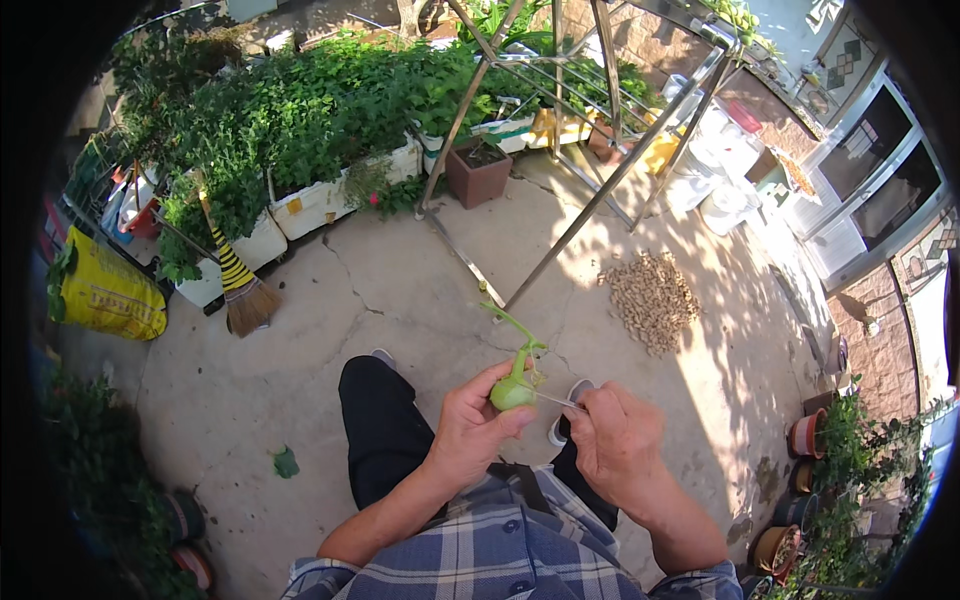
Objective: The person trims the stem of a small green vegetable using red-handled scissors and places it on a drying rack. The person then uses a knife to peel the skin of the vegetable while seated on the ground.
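Observation:
A small green gourd (513, 393) with its stem (519, 363) pointing up and away from me sits in my left hand (471, 420). My left fingers wrap behind it and the thumb presses its near side. At the stem's top a piece of green vine (510, 319) is attached. My right hand (616, 435) grips a thin metal tool (559, 400), whose handle is hidden in the fist. The tool's slim end reaches left to the gourd's right side; whether it has gone into the skin, I cannot tell.
Ahead stands a metal frame (577, 251) on the concrete floor (420, 285). A peanut-like pile (654, 301) lies to the right. White foam planters (349, 193), a broom (247, 296) and a yellow sack (112, 289) are at the left. Potted plants (808, 433) line the right edge.

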### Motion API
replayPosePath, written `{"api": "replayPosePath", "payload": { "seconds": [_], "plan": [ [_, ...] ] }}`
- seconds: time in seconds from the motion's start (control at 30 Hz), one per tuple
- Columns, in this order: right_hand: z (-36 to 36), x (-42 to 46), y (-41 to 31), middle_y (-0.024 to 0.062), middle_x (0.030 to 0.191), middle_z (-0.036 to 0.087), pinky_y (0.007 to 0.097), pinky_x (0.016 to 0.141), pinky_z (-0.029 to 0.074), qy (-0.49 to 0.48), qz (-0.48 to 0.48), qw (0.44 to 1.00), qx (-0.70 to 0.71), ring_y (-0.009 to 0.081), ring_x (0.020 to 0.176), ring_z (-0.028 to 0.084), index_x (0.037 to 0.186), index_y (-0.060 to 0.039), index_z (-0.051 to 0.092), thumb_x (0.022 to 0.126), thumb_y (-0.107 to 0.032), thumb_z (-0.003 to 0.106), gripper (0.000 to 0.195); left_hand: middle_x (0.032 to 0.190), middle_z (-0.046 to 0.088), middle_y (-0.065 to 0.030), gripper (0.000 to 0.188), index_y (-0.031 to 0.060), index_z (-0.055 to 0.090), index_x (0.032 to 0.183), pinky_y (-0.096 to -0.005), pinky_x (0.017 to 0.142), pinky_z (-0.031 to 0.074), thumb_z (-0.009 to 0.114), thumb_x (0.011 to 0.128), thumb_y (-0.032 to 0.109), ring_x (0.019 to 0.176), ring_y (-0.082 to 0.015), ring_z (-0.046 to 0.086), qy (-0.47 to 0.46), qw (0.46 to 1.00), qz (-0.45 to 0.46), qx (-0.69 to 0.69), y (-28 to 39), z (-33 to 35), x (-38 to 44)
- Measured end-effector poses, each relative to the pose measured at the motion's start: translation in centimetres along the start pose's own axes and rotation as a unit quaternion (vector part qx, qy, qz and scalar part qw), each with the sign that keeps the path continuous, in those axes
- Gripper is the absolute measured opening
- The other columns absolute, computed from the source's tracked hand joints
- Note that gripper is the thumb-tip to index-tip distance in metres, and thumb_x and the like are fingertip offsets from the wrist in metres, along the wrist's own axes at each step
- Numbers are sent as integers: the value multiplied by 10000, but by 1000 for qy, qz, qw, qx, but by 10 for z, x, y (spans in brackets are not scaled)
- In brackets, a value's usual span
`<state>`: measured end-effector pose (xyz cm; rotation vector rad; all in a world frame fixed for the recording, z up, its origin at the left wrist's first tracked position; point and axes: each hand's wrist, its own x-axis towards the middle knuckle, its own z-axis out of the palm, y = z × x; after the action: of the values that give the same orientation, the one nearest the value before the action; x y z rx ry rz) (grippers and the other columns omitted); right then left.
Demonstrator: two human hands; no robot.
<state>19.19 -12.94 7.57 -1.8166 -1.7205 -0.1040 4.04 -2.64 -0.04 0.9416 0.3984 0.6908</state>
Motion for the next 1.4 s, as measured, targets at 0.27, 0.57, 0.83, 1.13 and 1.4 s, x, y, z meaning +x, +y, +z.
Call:
{"api": "replayPosePath", "payload": {
  "seconds": [0.27,0.57,0.83,1.13,1.4],
  "plan": [
    [2,-17,24,134,687,567,438,512,445,13,88,994,-66,341,612,588,771,-45,548,838,-115,704,183,1059,614,-105,570,3,441,1393,-267,679,521,699,898,120,762,-127,584,-11,998,24,-58,-2,-1,3],
    [-3,-10,25,119,679,559,439,503,447,-74,50,995,-41,339,602,594,747,-48,548,847,-187,706,233,1043,599,-86,514,5,467,1350,-259,735,504,693,909,144,810,-115,567,-61,998,-14,4,-2,1,0],
    [-4,4,25,132,668,560,428,487,456,-120,-20,992,-36,326,583,598,745,-25,559,800,-435,741,451,1074,594,-53,521,1,456,1383,-263,780,490,662,947,198,882,-101,557,-79,996,-27,35,-1,6,-6],
    [-1,7,25,127,643,567,421,486,465,-124,-47,991,-35,323,592,625,749,-27,561,762,-522,755,532,1058,609,-59,488,-22,476,1359,-265,751,494,647,962,202,836,-105,567,-93,995,-3,48,-6,2,-8],
    [-2,6,20,99,638,561,393,458,455,-94,-104,989,-44,282,568,620,735,-52,546,755,-421,789,443,1021,606,-46,482,-8,493,1346,-242,705,491,677,950,196,803,-98,567,-71,996,10,62,-6,3,-11]
  ]
}}
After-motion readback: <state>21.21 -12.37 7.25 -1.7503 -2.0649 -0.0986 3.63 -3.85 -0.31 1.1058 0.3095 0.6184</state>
